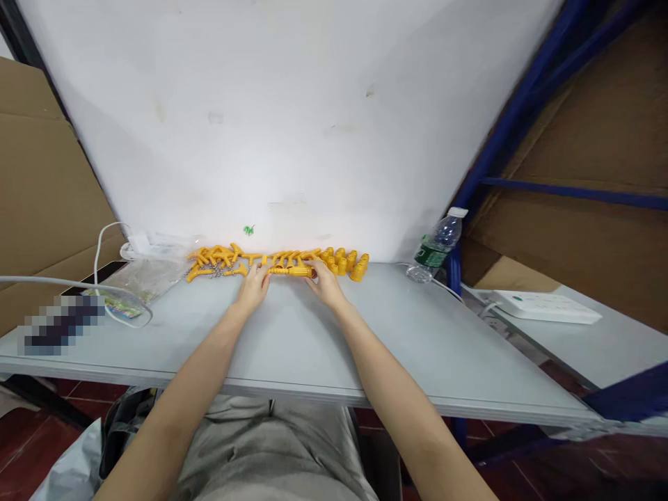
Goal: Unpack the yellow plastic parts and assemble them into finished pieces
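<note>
A row of several small yellow plastic parts (pixel 224 259) lies along the far edge of the grey table (pixel 365 348), against the white wall. Some carry short metal chains. Both my hands reach out to that row. My left hand (pixel 254 284) and my right hand (pixel 322 280) hold the two ends of one long yellow piece (pixel 292 271), fingers pinched on it. A cluster of short upright yellow caps (pixel 348 263) stands just right of my right hand.
A clear plastic bag (pixel 140 278) and a white cable (pixel 99 254) lie at the left, near a dark tablet. A water bottle (pixel 435 247) lies tilted at the right. A white power strip (pixel 547 306) sits on the neighbouring table. Blue shelf posts stand right.
</note>
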`<action>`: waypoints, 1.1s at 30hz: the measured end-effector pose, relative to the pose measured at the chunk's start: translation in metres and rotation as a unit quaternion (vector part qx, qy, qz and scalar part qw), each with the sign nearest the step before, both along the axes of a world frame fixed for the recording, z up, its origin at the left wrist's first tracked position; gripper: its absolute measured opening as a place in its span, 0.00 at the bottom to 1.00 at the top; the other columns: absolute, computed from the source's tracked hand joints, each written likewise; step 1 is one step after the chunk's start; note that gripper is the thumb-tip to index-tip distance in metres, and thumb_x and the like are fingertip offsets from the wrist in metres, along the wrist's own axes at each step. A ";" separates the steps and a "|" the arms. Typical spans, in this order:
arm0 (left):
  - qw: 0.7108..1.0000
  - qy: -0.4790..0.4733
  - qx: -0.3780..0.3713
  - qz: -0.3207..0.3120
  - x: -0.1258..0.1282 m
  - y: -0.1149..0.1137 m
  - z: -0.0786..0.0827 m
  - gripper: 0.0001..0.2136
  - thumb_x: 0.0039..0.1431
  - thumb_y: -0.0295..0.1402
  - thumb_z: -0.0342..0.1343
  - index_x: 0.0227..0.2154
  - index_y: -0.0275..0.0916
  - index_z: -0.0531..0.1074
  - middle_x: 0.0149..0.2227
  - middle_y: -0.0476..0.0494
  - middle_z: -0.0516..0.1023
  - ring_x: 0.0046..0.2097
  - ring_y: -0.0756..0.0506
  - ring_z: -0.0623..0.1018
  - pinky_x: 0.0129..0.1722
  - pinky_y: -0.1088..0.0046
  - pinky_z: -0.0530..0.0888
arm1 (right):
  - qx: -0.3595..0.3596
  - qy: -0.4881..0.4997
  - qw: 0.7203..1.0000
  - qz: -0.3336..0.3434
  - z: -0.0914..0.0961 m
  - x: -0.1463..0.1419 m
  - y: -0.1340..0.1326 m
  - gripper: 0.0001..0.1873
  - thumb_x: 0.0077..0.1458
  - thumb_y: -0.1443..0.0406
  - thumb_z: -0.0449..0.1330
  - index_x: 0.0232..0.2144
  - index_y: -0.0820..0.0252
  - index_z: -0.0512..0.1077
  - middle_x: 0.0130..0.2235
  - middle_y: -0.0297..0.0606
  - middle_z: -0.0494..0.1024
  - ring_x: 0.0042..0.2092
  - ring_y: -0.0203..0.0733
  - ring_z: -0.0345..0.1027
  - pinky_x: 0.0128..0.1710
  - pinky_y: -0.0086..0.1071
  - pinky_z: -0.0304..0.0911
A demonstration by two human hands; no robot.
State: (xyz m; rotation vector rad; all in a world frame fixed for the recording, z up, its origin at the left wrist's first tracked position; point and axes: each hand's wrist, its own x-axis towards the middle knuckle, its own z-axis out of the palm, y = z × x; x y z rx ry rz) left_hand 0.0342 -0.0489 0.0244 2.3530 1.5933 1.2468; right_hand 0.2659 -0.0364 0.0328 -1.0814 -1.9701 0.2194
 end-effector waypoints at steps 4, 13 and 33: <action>1.000 -0.001 0.030 -0.005 -0.003 0.006 -0.007 0.16 0.65 0.30 0.47 0.53 0.40 0.71 0.46 0.38 0.69 0.40 0.45 0.74 0.45 0.65 0.74 | 0.010 0.058 0.997 0.046 -0.007 0.000 0.007 0.22 0.57 0.58 0.59 0.53 0.58 0.70 0.48 0.49 0.76 0.40 0.48 0.72 0.44 0.47 0.71; 0.999 0.001 0.054 -0.009 -0.006 0.011 -0.011 0.15 0.65 0.32 0.47 0.51 0.41 0.73 0.43 0.39 0.70 0.40 0.45 0.74 0.45 0.64 0.74 | -0.132 0.147 0.974 0.110 0.002 0.007 0.001 0.29 0.51 0.49 0.64 0.49 0.60 0.71 0.41 0.43 0.77 0.36 0.43 0.73 0.41 0.41 0.71; 0.996 -0.017 0.074 -0.035 -0.008 0.010 -0.008 0.15 0.64 0.30 0.48 0.51 0.40 0.72 0.45 0.40 0.69 0.43 0.45 0.73 0.48 0.65 0.73 | -0.287 0.236 0.922 0.106 0.025 -0.001 -0.024 0.35 0.44 0.46 0.68 0.48 0.61 0.70 0.30 0.36 0.79 0.25 0.37 0.70 0.29 0.33 0.64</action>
